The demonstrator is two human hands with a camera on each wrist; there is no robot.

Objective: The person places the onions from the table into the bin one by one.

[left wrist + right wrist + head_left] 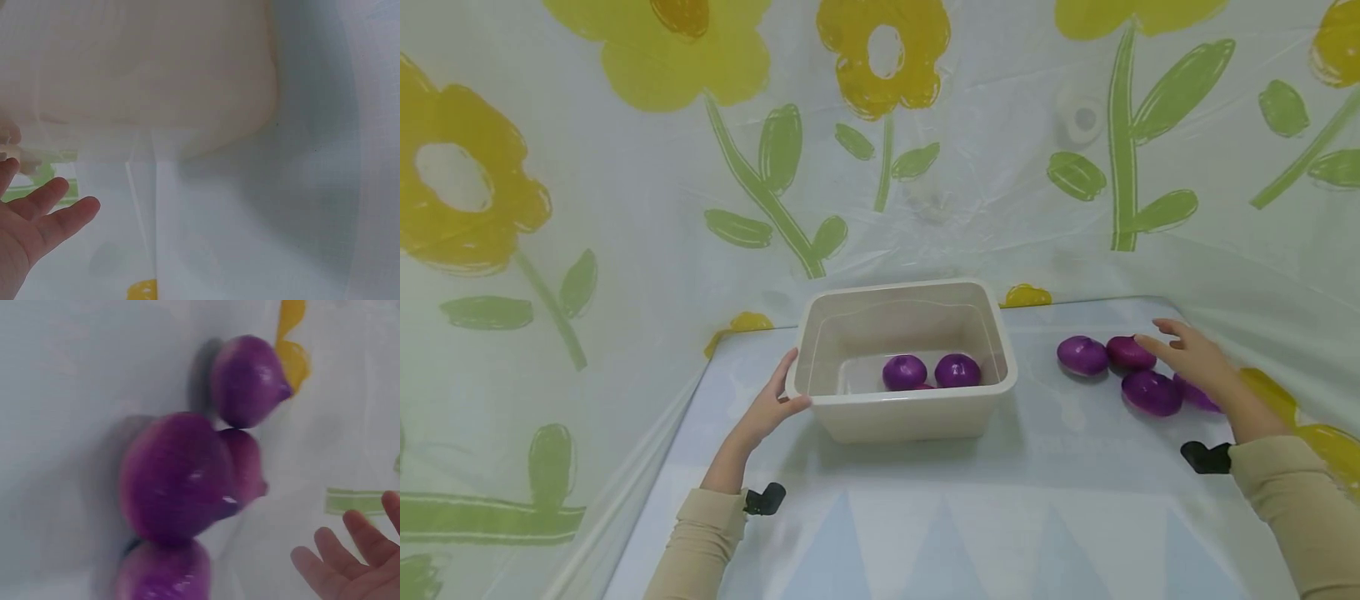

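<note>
A cream plastic bin (902, 421) stands on the table, with a purple onion (904, 372), another purple onion (958, 371) and part of a third inside. My left hand (767, 410) rests at the bin's left end, thumb by the front corner of the rim; in the left wrist view its fingers (65, 222) are extended and spread. To the right, my right hand (1198, 362) is over a cluster of several purple onions, fingers extended, holding nothing. The cluster includes a left onion (1082, 356), a back onion (1123, 353) partly behind my fingertips, and a front onion (1152, 393).
A pale cloth with blue triangles covers the table (1000, 508). Behind it hangs a white sheet (985, 208) printed with yellow flowers and green leaves. A dark device (766, 500) sits at my left wrist and another dark device (1206, 457) at my right.
</note>
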